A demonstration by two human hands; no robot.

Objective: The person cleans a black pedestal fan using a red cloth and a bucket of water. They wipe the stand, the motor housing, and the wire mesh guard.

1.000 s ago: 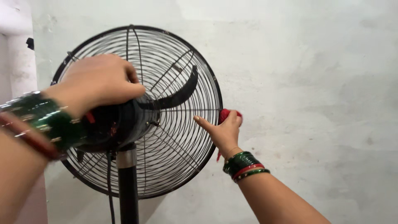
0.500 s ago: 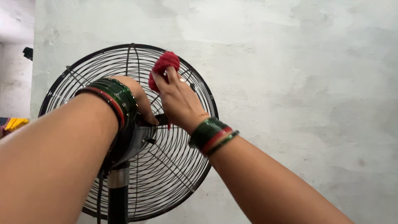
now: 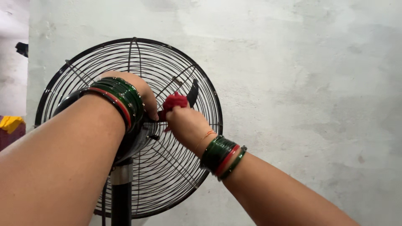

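A black pedestal fan stands in front of me, seen from behind, its round wire guard (image 3: 184,167) facing the wall. My left hand (image 3: 140,94) rests over the top of the black motor housing (image 3: 136,142), fingers curled on it. My right hand (image 3: 186,123) is closed on a small red cloth (image 3: 173,102) and presses it against the guard wires just right of the housing. A black blade (image 3: 192,93) shows through the guard. Green and red bangles sit on both wrists.
A pale, rough plaster wall (image 3: 301,83) is right behind the fan. The fan's black pole (image 3: 121,201) with a metal collar drops to the bottom edge. A yellow cloth (image 3: 9,123) lies at the far left.
My right hand carried the red cloth from the guard's right rim up to its top, then down to the middle beside the housing. My left hand stayed on the motor housing.
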